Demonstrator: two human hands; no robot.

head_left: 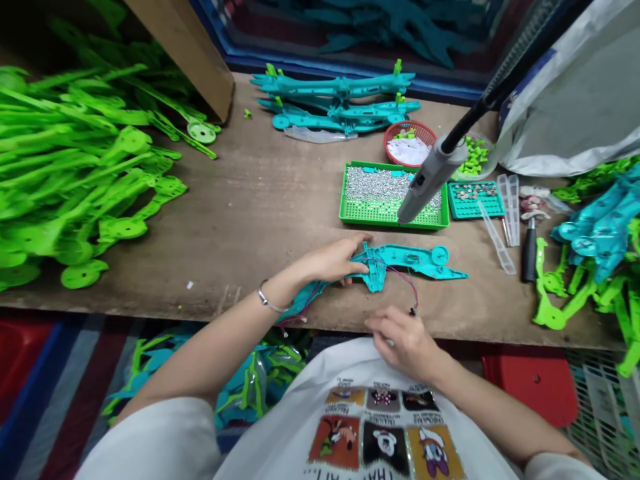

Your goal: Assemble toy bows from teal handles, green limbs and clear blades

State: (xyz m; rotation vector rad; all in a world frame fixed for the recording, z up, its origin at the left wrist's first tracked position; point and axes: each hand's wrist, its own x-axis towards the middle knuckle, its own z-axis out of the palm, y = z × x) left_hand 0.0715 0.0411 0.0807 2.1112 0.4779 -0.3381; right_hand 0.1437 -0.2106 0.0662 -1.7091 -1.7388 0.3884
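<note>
A long teal plastic shell (415,259) lies near the table's front edge, its ribbed inner side facing up. Thin red and dark wires (407,279) run along it and trail off both ends of its middle section. My left hand (340,259) is closed round the shell left of its middle, thumb on top; the wrist hides part of the left half. My right hand (405,337) hovers at the table edge below the shell, fingers loosely bent and apart, nothing visible in them. Beside its knuckles hangs a small black connector (413,311) on the wire end.
A grey electric screwdriver (433,180) hangs over a green tray (395,219) of screws. Behind are stacked teal shells (340,113) and a red basket (387,150). Green parts (100,167) pile up left; a teal tray (477,210) and black-handled tool (529,253) lie right.
</note>
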